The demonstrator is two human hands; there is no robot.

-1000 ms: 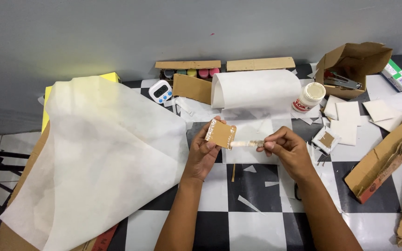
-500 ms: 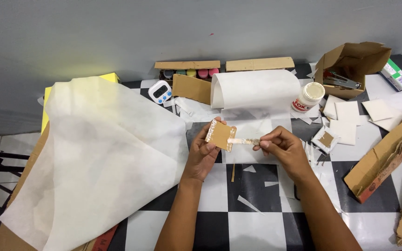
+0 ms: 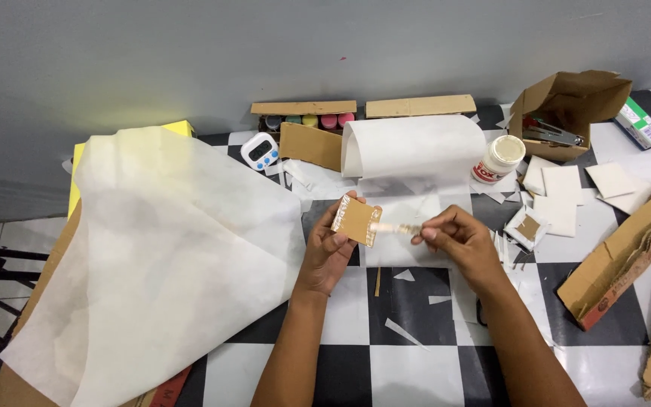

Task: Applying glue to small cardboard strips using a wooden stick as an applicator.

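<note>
Item: small brown cardboard square (image 3: 356, 221), white along its edges, held upright in our left hand (image 3: 331, 252), fingers closed on its left and lower edges, above the black-and-white checkered floor (image 3: 408, 362).

Item: thin wooden stick (image 3: 398, 228), pinched between thumb and fingertips of our right hand (image 3: 457, 241), its tip touching the square's right edge.

Change: compared with a second ago, the stick tip sits at the same right edge and both hands have barely shifted. We judge the edge work to be continuing slowly rather than finished.

Surroundings: large sheet of translucent white paper (image 3: 167, 264) spread to the left; paper roll (image 3: 414, 147) lying beyond the hands; white glue jar (image 3: 499, 159) just right of the roll; small white timer (image 3: 259, 151); open cardboard box (image 3: 570, 109) with tools inside; white cut squares (image 3: 563, 200) and paper scraps scattered near the right hand; folded cardboard strip (image 3: 627, 252) at far right.
</note>
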